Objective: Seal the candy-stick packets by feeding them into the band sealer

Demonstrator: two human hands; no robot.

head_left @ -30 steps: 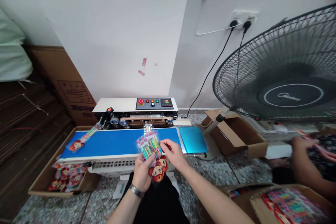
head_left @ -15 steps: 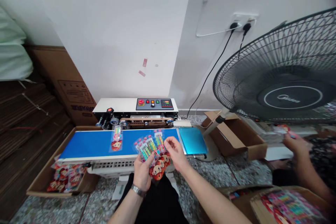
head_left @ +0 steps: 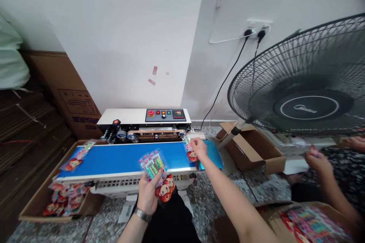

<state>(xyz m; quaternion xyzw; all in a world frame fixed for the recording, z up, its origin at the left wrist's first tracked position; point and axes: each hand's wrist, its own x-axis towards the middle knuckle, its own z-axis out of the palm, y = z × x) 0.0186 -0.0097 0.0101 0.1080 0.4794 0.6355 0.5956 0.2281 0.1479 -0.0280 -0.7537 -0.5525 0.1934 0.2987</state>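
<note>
My left hand is closed on a fanned stack of clear packets, each with bright coloured strips inside and a red-haired cartoon figure at the bottom. A single packet of the same kind is pinched in my right hand, its top edge at the right end of the sealing machine. Under it runs the blue conveyor belt. Another packet lies slanted at the belt's left end.
Below the belt's left end, a cardboard box holds several packets. A large fan stands at right, near an open carton. At far right, another person's hand is above a box of packets.
My right hand has taken one packet from the stack and carried it right to the sealer's end. The packet on the belt has travelled to the left end.
</note>
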